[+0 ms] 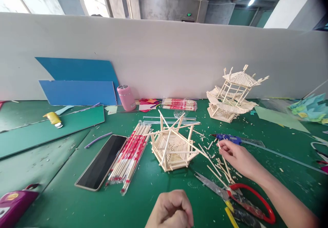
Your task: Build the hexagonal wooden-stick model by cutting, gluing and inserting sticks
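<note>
A small many-sided frame of wooden sticks (176, 147) stands upright in the middle of the table, with crossed sticks over its top. Just in front of it, my left hand (170, 210) is curled closed; whatever its fingers may hold is hidden. To the right, my right hand (234, 155) pinches a thin wooden stick (219, 146) above a scatter of cut stick pieces (227, 175). A blue glue gun (229, 138) lies right behind that hand, with a long clear glue stick at its back. Scissors with red handles (230, 192) lie open below it.
A finished-looking stick pavilion (232, 95) stands at the back right. Left of the frame lie bagged sticks (130, 156) and a phone (101, 163). A pink cup (126, 98) stands before the white partition (153, 50). A purple tool (16, 204) sits bottom left.
</note>
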A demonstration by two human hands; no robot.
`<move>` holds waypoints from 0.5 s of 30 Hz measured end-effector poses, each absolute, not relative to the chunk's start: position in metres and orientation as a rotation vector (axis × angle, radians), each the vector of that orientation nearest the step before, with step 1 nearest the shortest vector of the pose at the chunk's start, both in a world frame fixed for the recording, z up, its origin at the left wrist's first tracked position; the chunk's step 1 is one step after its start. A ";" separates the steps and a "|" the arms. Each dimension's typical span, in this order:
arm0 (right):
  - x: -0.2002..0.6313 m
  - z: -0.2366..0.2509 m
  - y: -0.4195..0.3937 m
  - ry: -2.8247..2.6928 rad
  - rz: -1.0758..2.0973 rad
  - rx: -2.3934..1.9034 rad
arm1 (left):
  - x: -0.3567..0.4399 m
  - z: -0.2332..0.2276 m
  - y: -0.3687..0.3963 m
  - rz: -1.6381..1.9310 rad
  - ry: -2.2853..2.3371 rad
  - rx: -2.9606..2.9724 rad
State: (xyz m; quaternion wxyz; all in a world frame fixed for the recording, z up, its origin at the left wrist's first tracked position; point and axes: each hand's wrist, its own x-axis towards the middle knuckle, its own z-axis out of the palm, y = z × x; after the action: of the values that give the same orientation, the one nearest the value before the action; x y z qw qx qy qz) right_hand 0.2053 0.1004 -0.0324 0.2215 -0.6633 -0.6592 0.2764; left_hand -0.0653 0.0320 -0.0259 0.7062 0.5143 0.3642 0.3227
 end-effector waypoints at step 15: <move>0.168 -0.011 0.082 -0.944 1.534 -1.226 | -0.038 -0.036 0.044 0.653 0.836 0.965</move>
State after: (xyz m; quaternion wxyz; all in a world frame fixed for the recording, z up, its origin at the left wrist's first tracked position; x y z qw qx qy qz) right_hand 0.1682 0.0816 -0.0109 0.4628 -0.4988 -0.3840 0.6241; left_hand -0.0377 0.0440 -0.0363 0.7536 0.4422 0.3833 0.2993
